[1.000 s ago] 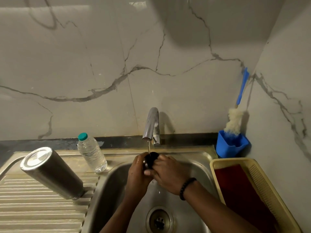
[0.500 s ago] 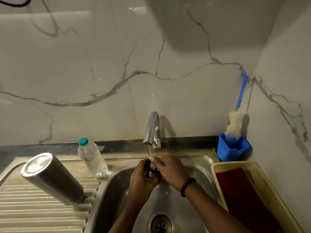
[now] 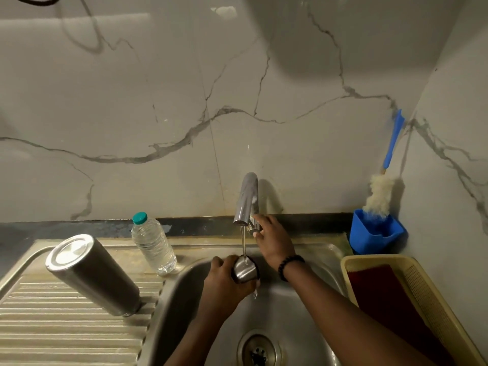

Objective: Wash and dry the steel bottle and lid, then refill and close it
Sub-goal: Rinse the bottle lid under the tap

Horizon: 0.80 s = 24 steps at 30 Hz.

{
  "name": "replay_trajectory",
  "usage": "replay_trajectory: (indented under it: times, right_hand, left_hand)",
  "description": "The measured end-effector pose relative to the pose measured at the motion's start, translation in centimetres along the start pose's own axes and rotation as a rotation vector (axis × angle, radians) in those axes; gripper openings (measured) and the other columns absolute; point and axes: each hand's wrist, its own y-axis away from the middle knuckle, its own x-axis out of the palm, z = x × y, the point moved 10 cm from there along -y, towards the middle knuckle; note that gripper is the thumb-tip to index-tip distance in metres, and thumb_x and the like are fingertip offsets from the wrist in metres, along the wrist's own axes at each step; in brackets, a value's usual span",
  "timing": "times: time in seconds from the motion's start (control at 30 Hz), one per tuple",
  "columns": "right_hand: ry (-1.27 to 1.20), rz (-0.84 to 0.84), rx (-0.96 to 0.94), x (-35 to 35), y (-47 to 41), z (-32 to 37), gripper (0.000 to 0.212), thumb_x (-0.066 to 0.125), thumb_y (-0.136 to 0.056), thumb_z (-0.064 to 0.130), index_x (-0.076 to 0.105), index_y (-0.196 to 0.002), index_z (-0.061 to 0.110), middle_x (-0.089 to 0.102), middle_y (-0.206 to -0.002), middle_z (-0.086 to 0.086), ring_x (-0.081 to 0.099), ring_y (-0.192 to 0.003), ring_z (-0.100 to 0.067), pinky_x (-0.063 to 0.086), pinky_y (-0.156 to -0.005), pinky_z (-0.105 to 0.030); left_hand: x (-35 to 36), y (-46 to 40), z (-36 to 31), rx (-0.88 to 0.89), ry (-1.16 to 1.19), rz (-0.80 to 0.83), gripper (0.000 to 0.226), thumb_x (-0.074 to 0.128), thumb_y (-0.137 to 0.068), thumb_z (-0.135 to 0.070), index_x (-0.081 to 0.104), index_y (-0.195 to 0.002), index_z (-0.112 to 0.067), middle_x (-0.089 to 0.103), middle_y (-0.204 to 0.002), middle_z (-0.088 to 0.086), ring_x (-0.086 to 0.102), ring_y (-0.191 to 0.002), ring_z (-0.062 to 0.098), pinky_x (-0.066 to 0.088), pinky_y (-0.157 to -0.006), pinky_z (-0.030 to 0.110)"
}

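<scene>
The steel bottle (image 3: 92, 273) stands upside down on the ribbed drainboard (image 3: 52, 326) at the left, base up. My left hand (image 3: 224, 286) grips the steel lid (image 3: 244, 269) over the sink bowl (image 3: 285, 307), under a thin stream of water from the tap (image 3: 247, 199). My right hand (image 3: 272, 239) is up at the tap, with its fingers on the small tap lever (image 3: 254, 225). Both hands are apart from the bottle.
A small plastic water bottle (image 3: 153, 247) with a teal cap stands behind the drainboard. A blue holder (image 3: 375, 231) with a bottle brush (image 3: 380, 194) sits at the back right. A yellow basket (image 3: 422, 299) with a red cloth (image 3: 383, 299) is at the right. The drain (image 3: 258, 350) lies below.
My right hand left the lid and rose to the tap lever. My left hand now holds the lid alone under the stream.
</scene>
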Motion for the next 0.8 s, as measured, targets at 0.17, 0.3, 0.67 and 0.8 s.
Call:
replay_trajectory:
  times: [0.17, 0.3, 0.67, 0.8]
  right_hand:
    - [0.009, -0.045, -0.066, 0.5, -1.1, 1.0, 0.027, 0.052, -0.098, 0.011, 0.059, -0.124, 0.012, 0.059, -0.124, -0.003, 0.056, -0.113, -0.017, 0.047, -0.098, -0.028]
    - [0.067, -0.075, -0.11, 0.0, -2.1, 1.6, 0.016, 0.054, -0.096, 0.015, 0.063, -0.106, 0.006, 0.064, -0.108, -0.007, 0.061, -0.096, -0.02, 0.055, -0.085, -0.038]
    - [-0.174, -0.104, 0.119, -0.5, -2.5, -1.4, 0.012, 0.061, -0.092, 0.016, 0.059, -0.081, 0.011, 0.063, -0.084, 0.0, 0.061, -0.08, -0.011, 0.047, -0.067, -0.012]
    - [-0.214, -0.185, 0.215, -0.6, 0.2, -1.4, 0.014, 0.059, -0.094, 0.024, 0.051, -0.088, 0.015, 0.053, -0.089, 0.002, 0.055, -0.076, -0.012, 0.047, -0.064, -0.019]
  left_hand:
    - [1.0, -0.1, -0.1, 0.048, -0.099, 0.061, 0.071, 0.085, -0.07, -0.035, 0.055, -0.133, -0.022, 0.039, -0.118, -0.004, 0.048, -0.104, 0.012, 0.038, -0.087, 0.016]
    - [1.1, -0.4, -0.6, 0.034, -0.127, 0.059, 0.067, 0.083, -0.072, -0.033, 0.05, -0.129, -0.022, 0.045, -0.123, -0.004, 0.045, -0.107, 0.011, 0.039, -0.084, 0.017]
    - [-1.2, -0.5, 0.1, 0.045, -0.007, -0.091, 0.057, 0.082, -0.074, -0.041, 0.055, -0.122, -0.026, 0.041, -0.109, -0.004, 0.052, -0.085, 0.01, 0.035, -0.064, 0.01]
    - [-2.0, -0.7, 0.6, 0.041, 0.084, -0.132, 0.064, 0.088, -0.067, -0.027, 0.055, -0.122, -0.018, 0.046, -0.112, -0.003, 0.054, -0.084, 0.01, 0.037, -0.065, 0.009]
